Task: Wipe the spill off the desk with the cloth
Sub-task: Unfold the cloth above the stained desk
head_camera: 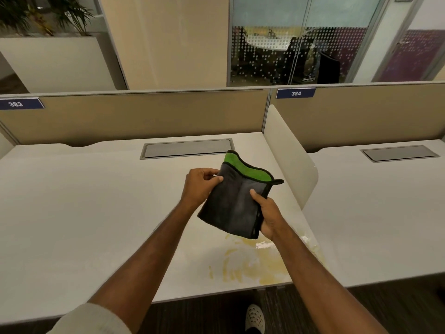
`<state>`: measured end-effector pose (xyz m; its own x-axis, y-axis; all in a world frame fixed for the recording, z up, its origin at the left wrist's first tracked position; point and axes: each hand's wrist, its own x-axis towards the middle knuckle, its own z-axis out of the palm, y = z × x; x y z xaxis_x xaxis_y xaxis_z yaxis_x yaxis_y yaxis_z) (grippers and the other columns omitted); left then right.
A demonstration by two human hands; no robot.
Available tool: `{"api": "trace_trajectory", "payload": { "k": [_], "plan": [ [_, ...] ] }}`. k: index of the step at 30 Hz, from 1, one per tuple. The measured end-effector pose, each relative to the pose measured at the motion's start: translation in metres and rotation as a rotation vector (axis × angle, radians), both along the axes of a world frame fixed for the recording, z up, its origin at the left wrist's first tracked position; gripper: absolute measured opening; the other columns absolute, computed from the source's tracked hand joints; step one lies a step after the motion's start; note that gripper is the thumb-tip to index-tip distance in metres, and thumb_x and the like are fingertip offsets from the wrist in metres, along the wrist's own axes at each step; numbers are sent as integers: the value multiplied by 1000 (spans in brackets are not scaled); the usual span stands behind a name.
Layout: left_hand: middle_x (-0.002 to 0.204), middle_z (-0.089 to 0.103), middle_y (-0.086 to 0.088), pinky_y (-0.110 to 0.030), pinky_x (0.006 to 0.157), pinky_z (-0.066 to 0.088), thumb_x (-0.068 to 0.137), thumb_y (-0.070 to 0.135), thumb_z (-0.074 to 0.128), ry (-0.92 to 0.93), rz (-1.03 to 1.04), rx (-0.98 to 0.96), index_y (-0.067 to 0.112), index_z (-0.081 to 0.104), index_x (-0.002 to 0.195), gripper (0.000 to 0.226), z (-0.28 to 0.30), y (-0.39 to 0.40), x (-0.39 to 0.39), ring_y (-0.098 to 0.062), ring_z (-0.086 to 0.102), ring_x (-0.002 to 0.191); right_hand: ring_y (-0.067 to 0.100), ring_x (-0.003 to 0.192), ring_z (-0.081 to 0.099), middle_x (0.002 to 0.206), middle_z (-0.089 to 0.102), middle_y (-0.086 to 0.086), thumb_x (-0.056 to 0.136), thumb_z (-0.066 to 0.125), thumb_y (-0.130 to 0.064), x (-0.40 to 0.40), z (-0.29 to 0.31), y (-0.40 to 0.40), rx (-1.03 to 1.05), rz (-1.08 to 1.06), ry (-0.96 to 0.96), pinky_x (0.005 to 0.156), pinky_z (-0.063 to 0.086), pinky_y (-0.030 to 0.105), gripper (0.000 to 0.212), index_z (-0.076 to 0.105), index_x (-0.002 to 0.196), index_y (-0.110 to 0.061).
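Your left hand [198,186] and right hand [268,214] both pinch the folded cloth [234,201] above the yellow spill [250,263]; the worktop [84,201] beneath the spill is wet.

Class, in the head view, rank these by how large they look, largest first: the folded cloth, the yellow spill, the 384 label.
1. Yellow spill, though nearer the camera.
2. Cloth.
3. 384 label, though farthest away.

Pale cream sleeve [96,320] pushed up; white perforated shoe [255,318]
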<state>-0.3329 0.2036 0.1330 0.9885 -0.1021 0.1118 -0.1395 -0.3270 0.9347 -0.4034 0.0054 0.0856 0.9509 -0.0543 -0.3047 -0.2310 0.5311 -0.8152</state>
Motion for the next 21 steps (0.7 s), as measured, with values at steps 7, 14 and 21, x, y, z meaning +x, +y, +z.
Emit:
{"api": "trace_trajectory", "payload": {
  "k": [7,14,21],
  "plan": [
    [87,73,7,-15,50,54,92,15,72,94,29,-71,11,74,107,16,-2,20,8,-9,71,77,33,108,73,121,74,17,85,77,-10,-2,-1,-30,31,47,-13,78,62,38,40,70,123,-3],
    [89,74,6,-17,51,55,92,14,72,159,60,-157,14,74,106,15,-12,27,9,-12,72,78,36,111,70,120,75,15,86,77,-10,3,7,-41,-146,108,4,75,62,37,41,67,125,-2],
    [92,75,3,-21,53,58,92,16,72,239,77,-228,11,74,110,19,-23,21,4,-17,73,81,31,102,74,114,77,14,92,70,-8,0,19,-55,-229,113,11,73,62,33,25,72,117,-5]
  ]
}}
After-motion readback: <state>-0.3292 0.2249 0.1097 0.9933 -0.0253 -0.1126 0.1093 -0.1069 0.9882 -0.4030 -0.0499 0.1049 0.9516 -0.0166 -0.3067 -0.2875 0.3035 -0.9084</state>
